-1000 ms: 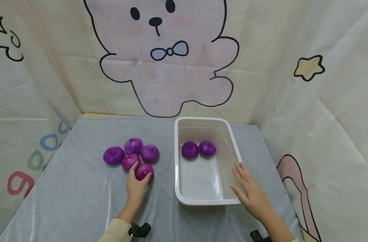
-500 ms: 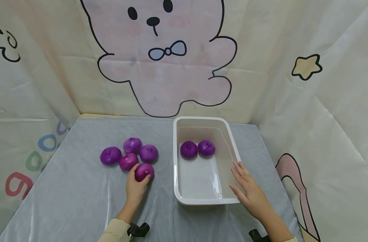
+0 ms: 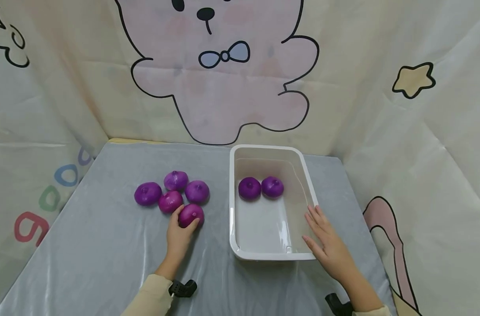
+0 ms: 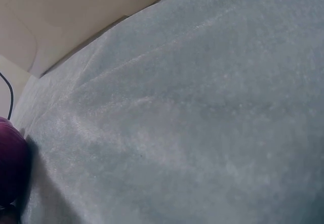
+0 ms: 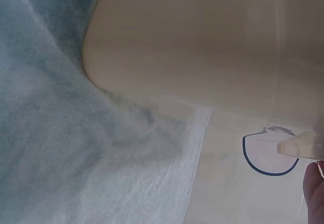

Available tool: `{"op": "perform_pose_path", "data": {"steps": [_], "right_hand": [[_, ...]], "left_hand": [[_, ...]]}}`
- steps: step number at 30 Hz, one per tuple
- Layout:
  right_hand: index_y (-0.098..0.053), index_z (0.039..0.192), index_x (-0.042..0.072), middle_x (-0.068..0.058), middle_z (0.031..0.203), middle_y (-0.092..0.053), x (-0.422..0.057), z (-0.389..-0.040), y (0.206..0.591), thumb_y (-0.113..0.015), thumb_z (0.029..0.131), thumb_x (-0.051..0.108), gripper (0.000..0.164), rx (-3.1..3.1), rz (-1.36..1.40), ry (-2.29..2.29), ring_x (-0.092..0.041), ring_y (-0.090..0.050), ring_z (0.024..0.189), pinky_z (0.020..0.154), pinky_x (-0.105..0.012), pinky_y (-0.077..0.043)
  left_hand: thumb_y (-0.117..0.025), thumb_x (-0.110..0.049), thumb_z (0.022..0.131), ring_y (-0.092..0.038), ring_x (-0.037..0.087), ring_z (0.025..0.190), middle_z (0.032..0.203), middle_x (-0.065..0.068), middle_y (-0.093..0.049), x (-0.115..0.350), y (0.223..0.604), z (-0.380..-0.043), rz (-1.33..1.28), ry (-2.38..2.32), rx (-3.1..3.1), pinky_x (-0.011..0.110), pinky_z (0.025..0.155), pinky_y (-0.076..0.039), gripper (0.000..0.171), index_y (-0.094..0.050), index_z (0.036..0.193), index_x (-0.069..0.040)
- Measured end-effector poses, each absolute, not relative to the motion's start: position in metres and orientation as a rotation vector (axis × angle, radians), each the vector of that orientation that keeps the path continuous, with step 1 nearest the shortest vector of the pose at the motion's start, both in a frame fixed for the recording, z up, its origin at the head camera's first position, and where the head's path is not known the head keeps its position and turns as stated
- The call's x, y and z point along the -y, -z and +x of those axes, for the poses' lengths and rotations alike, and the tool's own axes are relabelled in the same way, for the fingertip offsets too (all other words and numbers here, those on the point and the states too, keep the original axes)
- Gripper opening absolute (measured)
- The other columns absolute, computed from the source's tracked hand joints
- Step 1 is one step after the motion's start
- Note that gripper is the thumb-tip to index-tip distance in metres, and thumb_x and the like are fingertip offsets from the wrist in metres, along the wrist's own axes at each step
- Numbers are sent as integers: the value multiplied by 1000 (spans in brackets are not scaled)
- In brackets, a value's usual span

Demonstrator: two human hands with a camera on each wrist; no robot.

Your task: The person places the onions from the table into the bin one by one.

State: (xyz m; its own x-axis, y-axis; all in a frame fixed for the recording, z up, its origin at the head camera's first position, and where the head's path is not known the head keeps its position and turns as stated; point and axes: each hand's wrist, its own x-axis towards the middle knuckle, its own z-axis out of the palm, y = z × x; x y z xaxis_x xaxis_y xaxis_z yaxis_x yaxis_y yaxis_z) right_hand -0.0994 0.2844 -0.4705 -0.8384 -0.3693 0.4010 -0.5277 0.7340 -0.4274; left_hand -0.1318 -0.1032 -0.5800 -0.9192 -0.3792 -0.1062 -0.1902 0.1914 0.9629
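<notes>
My left hand grips a purple onion, the nearest of a small cluster, with thumb and fingers around its sides. Behind it, several other purple onions, among them a reddish one, lie close together on the cloth. In the left wrist view part of an onion shows at the left edge; the hand is out of sight there. My right hand rests with straight fingers on the right rim of a white plastic bin. Two purple onions sit side by side inside, toward the back.
A grey cloth covers the table, with bare cloth between the onion cluster and the bin. Printed curtains enclose the back and both sides. The bin's outer wall fills much of the right wrist view.
The head view has shifted slightly. The gripped onion has moved a little to the right, away from the reddish one beside it. My right hand stays on the bin's rim.
</notes>
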Motion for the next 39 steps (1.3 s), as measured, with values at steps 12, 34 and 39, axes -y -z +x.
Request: {"op": "perform_pose_path", "data": {"steps": [12, 34, 39], "right_hand": [[-51, 141, -5, -18, 155, -43, -285, -98, 465, -68, 89, 11, 57, 2662, 683, -746, 2, -9, 152, 115, -3, -4], [-52, 139, -6, -16, 155, -43, -286, -97, 467, -69, 88, 9, 56, 2627, 702, -749, 0, -11, 153, 117, -4, -5], [-51, 141, -4, -16, 155, -42, -286, -97, 466, -68, 88, 9, 56, 2630, 693, -760, -1, -12, 153, 116, -4, -6]], "left_hand": [[-77, -15, 86, -44, 35, 135, 148, 20, -44, 101, 576, -133, 638, 1946, 2192, 50, 112, -38, 71, -42, 147, -8], [-78, -18, 86, -49, 17, 137, 148, 5, -49, 73, 442, -165, 391, 2350, 1969, 35, 111, -44, 69, -46, 148, -17], [-78, -17, 86, -51, 19, 135, 146, 5, -52, 50, 412, -175, 230, 2392, 2015, 37, 112, -44, 68, -48, 146, -15]]}}
